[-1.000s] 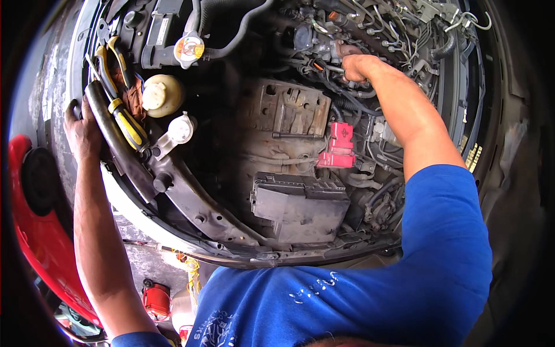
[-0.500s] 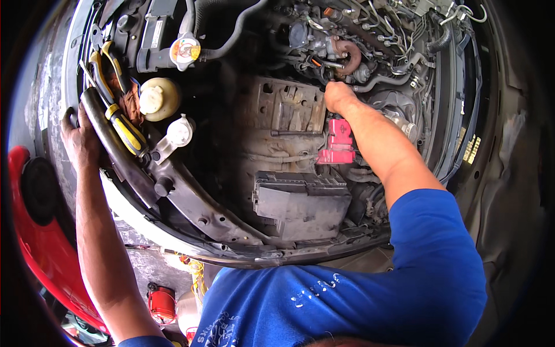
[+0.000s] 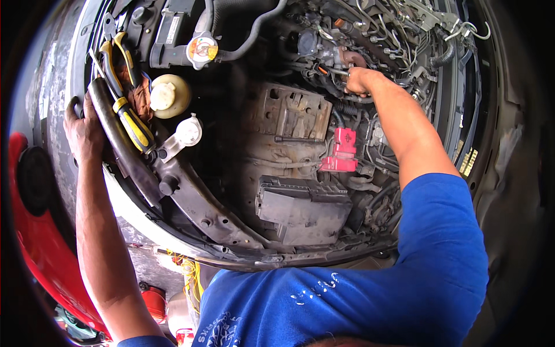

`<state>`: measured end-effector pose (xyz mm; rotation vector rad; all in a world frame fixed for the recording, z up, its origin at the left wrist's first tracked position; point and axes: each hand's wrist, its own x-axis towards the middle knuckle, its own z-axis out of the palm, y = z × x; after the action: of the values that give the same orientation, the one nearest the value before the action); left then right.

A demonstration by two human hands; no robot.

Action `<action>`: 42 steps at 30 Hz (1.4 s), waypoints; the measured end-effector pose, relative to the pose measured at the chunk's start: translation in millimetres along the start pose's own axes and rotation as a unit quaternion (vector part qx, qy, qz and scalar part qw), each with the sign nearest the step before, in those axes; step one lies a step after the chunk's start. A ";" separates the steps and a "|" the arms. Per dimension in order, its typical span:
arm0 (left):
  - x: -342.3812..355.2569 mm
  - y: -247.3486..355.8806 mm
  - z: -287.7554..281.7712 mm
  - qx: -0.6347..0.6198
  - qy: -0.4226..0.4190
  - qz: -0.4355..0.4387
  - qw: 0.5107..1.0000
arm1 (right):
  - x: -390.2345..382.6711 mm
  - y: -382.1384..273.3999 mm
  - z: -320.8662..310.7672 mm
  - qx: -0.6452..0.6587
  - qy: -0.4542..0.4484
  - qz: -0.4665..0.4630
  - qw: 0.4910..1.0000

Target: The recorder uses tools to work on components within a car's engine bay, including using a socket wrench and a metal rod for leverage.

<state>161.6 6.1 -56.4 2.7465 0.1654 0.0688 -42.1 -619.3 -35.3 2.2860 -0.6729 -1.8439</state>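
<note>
My right hand (image 3: pixel 362 81) is closed among the engine parts at the upper right, near a rusty curved pipe (image 3: pixel 351 58). Its fingers are curled downward, and whatever they grip is hidden. Just left of it sits a dark part with an orange piece (image 3: pixel 322 69). On the far left, my left hand (image 3: pixel 84 130) leans on the car's front edge, thumb and fingers apart. Beside it lies a thick black tube (image 3: pixel 118 139). Yellow-and-black pliers (image 3: pixel 110 69) and a yellow-and-black screwdriver (image 3: pixel 133 126) rest against that tube, next to a brown rag (image 3: pixel 139 98).
A cream reservoir (image 3: pixel 173 95) and a white cap (image 3: pixel 189 133) stand near the tools. A pink-red terminal cover (image 3: pixel 341 151) lies below my right forearm. A black box (image 3: pixel 303 205) sits closer to me, beyond the front rail (image 3: pixel 202 217). A red car part (image 3: pixel 43 254) shows at lower left.
My right hand has moved right and farther into the engine, away from the metal tray's corner. My left hand stays on the front edge. The whole view has shifted slightly.
</note>
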 end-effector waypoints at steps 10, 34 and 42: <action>8.1 -14.0 3.7 0.011 0.000 0.029 1.000 | -2.2 -36.9 95.9 0.144 0.244 0.028 0.959; 0.1 -0.2 -3.4 0.007 -0.005 -0.004 1.000 | -32.9 -6.2 -29.2 0.149 -0.028 0.082 0.985; -1.2 -6.5 1.9 -0.014 -0.009 0.002 1.000 | -19.5 7.1 30.5 0.250 -0.022 0.075 0.965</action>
<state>159.8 11.3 -60.7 2.7192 0.1540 0.0475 -76.0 -612.2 -22.7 2.3834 -1.4179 -1.8141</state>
